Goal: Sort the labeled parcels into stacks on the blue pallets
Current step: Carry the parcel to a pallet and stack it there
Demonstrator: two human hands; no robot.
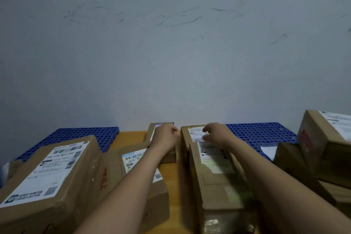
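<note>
Cardboard all over my feed right now

Left blue pallet (79,135) has a big brown carton (57,176) over its near part, huge white label up, sitting a bit tilted, with a medium carton (136,167) just beside it. A small carton (168,156) lies between the pallets. Next to that, a narrow carton (218,176) rests lengthwise on a longer carton (185,138), labels up. Right blue pallet (262,133) holds a stack of cartons (296,163), and its top carton (322,138) is tilted.
</note>
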